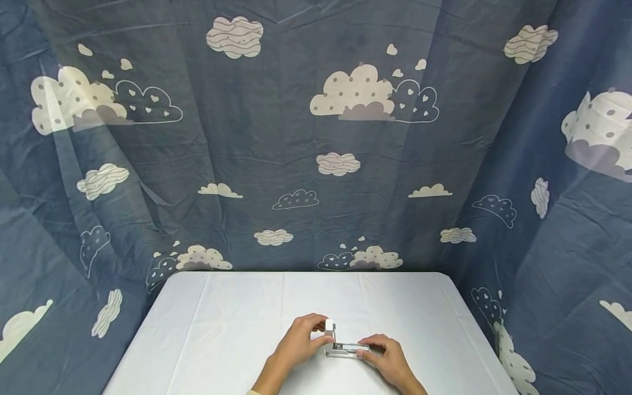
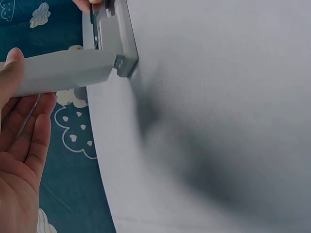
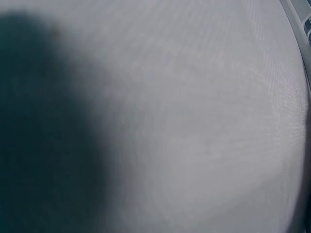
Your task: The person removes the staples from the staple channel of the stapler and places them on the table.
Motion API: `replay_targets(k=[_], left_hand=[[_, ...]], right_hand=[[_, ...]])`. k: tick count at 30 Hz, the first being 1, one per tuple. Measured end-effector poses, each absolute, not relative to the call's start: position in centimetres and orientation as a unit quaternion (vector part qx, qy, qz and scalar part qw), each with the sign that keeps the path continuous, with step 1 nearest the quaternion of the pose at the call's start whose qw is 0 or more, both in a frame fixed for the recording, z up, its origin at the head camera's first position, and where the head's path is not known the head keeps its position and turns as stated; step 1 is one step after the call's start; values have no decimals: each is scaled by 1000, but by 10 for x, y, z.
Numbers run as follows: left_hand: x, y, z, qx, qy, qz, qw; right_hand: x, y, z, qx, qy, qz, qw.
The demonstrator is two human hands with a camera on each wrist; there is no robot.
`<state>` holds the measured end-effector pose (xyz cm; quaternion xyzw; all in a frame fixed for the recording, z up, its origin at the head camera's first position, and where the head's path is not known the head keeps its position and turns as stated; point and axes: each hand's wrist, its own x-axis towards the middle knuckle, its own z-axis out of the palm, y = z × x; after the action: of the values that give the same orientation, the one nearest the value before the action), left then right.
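Observation:
A white and grey stapler stands on the white table, opened so that its top arm points up from the base. My left hand pinches that raised arm between thumb and fingers, the palm turned toward the left wrist camera. At the other end, my right hand grips the base with thumb and fingers on its two sides. Only its fingertips show at the top of the left wrist view. The right wrist view catches a sliver of the stapler at its upper right edge.
The table has a white cloth with faint fold lines. A dark blue curtain with cloud prints hangs behind it and on both sides. A blurred dark shape covers the left of the right wrist view.

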<state>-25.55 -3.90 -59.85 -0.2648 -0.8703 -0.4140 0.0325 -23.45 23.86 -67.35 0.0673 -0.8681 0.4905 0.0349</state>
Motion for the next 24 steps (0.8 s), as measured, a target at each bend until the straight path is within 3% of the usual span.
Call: replay_targets(k=[24], left_hand=[[-253,-68,-607,-224,-874,-431,26]], right_hand=[[-235,238,-673,53,-870,489,27]])
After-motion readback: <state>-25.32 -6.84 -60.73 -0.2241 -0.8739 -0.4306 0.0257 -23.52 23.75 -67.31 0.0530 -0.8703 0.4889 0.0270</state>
